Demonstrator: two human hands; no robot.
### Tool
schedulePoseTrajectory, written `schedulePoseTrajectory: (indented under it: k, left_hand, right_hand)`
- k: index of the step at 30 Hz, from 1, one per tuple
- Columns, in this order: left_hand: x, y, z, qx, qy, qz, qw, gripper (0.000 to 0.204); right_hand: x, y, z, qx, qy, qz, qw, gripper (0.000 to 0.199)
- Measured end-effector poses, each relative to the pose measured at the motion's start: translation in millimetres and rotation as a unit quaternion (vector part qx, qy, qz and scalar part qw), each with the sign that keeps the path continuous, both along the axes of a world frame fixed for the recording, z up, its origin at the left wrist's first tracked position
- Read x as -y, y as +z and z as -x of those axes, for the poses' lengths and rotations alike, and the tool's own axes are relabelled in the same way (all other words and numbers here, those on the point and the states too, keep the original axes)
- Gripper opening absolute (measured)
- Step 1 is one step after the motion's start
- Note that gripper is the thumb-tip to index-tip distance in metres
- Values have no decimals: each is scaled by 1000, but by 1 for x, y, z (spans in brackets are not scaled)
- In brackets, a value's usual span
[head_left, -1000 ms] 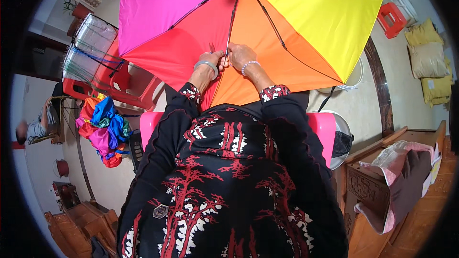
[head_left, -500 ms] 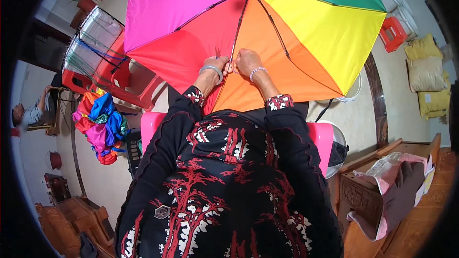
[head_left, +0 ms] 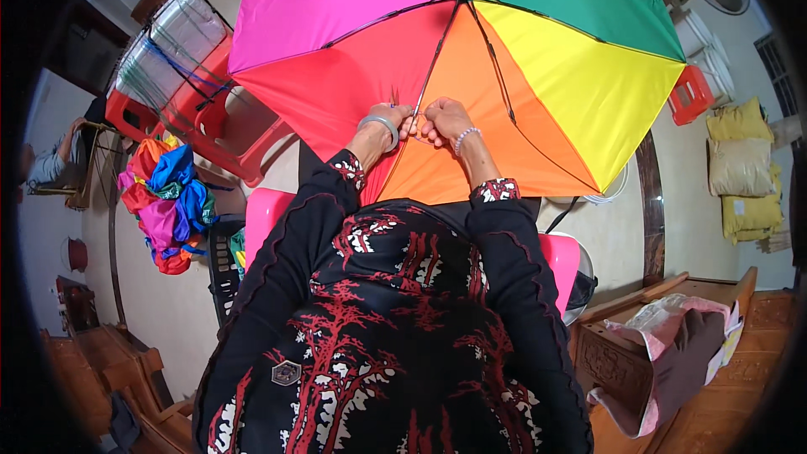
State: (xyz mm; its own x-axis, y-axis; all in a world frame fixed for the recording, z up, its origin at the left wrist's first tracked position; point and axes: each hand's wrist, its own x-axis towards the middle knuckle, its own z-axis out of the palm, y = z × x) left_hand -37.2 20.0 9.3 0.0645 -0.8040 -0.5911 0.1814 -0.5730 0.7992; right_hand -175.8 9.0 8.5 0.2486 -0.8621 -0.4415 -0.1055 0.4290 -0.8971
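An open umbrella [head_left: 336, 84] with rainbow panels spreads in front of me, its inside and dark ribs facing me. Where the red and orange panels meet, my left hand [head_left: 388, 124] is closed at the rib [head_left: 433, 55], fingertips pinched together. A slim pointed thing [head_left: 394, 96] with reddish tips sticks up from that hand; its kind is unclear. Just to the right, my right hand [head_left: 450, 123] is closed in a pinch over the orange panel. What looks like a fine thread runs between the fingertips, which nearly meet.
A heap of folded colourful umbrella cloth [head_left: 172, 206] lies at the left, beside a black crate [head_left: 224, 265]. Red stools [head_left: 252, 147] hold clear-wrapped bundles. Yellow sacks [head_left: 744, 172] and a red stool [head_left: 691, 94] stand right; carved wooden furniture [head_left: 618, 370] sits lower right. A person [head_left: 55, 164] sits far left.
The umbrella and both hands sit slightly lower and further right in view. My right fingers have drawn a little away from the left ones, opening a small gap.
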Motion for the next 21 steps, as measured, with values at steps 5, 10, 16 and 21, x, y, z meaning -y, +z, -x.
schedulePoseTrajectory:
  k: [5, 10, 16, 21]
  left_hand:
    - [2, -1, 5, 29, -5, -4, 1000, 19]
    - [0, -8, 12, 59, 92, 31, 994, 15]
    - [-1, -16, 13, 85, 83, 77, 990, 12]
    - [-1, -12, 11, 134, 54, 68, 987, 12]
  right_hand:
    - [0, 9, -2, 7, 15, -32, 999, 5]
    - [-3, 13, -1, -112, 18, 69, 991, 7]
    - [8, -2, 16, -378, -36, 468, 798, 9]
    - [9, -14, 14, -285, -36, 318, 904, 12]
